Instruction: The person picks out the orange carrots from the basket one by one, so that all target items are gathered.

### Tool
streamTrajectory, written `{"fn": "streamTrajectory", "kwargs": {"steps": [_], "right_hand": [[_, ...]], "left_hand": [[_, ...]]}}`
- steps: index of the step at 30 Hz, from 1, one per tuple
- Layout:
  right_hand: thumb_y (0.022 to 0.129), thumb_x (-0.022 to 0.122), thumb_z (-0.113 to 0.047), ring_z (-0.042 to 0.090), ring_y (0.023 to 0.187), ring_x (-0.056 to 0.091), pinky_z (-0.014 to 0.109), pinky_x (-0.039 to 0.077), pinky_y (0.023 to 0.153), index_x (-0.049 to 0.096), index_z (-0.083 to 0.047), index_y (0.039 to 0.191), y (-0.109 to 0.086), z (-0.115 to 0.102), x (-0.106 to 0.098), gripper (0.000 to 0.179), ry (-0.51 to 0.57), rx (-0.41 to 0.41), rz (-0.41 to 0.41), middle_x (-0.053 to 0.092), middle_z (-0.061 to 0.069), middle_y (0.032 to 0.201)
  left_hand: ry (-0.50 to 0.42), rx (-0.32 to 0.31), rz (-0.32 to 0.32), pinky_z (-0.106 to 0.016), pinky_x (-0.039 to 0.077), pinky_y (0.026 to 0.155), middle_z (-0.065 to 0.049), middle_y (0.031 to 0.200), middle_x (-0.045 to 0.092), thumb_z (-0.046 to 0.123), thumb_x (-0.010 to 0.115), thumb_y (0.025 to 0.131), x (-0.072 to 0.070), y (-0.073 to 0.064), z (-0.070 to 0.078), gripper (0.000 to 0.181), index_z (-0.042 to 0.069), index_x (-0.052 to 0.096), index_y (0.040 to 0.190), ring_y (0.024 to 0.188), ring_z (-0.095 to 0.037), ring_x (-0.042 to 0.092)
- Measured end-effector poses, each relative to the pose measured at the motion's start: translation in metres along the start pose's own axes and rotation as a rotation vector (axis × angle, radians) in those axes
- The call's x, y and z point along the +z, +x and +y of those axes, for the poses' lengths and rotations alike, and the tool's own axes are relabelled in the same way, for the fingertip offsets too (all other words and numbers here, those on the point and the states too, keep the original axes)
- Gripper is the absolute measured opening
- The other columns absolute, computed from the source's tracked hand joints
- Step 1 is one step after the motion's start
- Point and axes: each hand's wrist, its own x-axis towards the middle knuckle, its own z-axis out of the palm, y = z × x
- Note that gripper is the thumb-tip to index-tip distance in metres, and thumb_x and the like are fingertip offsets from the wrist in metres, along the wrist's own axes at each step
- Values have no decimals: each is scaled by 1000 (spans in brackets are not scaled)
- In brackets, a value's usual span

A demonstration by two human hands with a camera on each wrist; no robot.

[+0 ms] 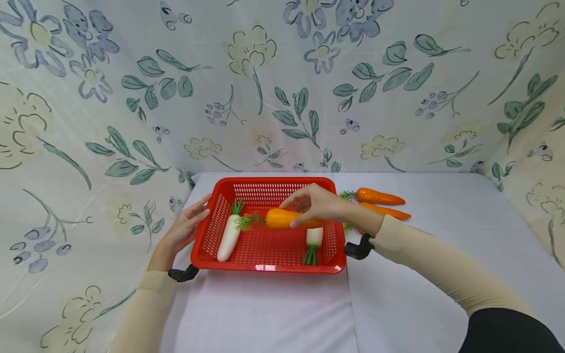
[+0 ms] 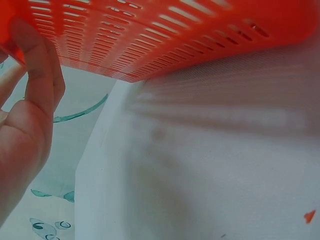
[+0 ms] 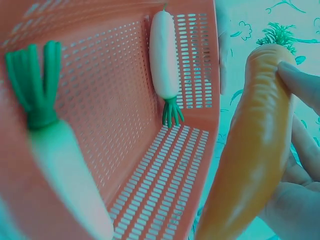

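My right hand [image 1: 321, 202] holds an orange carrot [image 1: 278, 218] between thumb and fingers over the red plastic basket [image 1: 269, 267]. The carrot's feathery green top points left, and in the right wrist view its thick body [image 3: 250, 145] fills the space beside the basket wall. On the basket's left side, my left hand [image 1: 187, 223] grips the rim, its fingers also showing against the slotted wall in the left wrist view. Inside the basket, one white radish [image 1: 229, 238] leans along the left side. Another white radish [image 1: 314, 236] lies at the right, partly hidden under the carrot and right hand.
Right of the basket, a carrot [image 1: 379, 196] and a second carrot [image 1: 388, 211] lie on the white-covered table [image 1: 423, 206], partly behind my right forearm. A floral cloth [image 1: 309, 142] hangs behind the table and at both sides.
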Motion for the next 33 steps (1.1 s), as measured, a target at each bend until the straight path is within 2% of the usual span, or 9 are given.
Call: {"fn": "streamTrajectory", "kwargs": {"steps": [7, 12, 17, 24, 33], "right_hand": [[79, 84, -6, 25, 99, 68, 36, 57, 87, 72, -7, 120, -33, 3, -19, 42, -13, 57, 38, 70, 8, 117], [81, 84, -10, 26, 103, 67, 36, 57, 87, 71, -9, 122, -57, 12, -33, 44, -29, 106, 64, 69, 9, 118], [80, 86, -14, 26, 107, 66, 34, 57, 87, 71, -11, 122, -81, 26, -48, 45, -49, 138, 89, 69, 8, 119], [79, 85, -11, 29, 108, 65, 31, 56, 89, 70, -5, 121, -113, 48, -68, 45, -58, 119, 149, 68, 13, 118], [81, 84, -14, 35, 115, 62, 29, 55, 89, 68, -2, 123, -149, 80, -85, 47, -60, 163, 172, 63, 18, 129]], "left_hand": [[-21, -7, -11, -40, 55, 89, -18, 146, 42, 18, 51, 105, 1, 1, 0, 58, 21, 28, 159, 113, -20, 61], [-22, -5, -6, -38, 55, 89, -17, 144, 44, 18, 52, 105, 2, 0, 0, 59, 19, 28, 159, 112, -19, 62], [0, -5, 3, -38, 55, 89, -14, 144, 45, 20, 53, 104, 3, -1, 0, 60, 21, 28, 159, 112, -19, 62], [-7, 10, -8, -38, 56, 88, -13, 137, 50, 18, 53, 105, 2, -2, 1, 59, 19, 28, 159, 109, -18, 62], [-9, 19, -12, -37, 56, 88, -11, 137, 50, 18, 53, 105, 0, -1, 1, 58, 19, 30, 158, 109, -18, 62]]}}
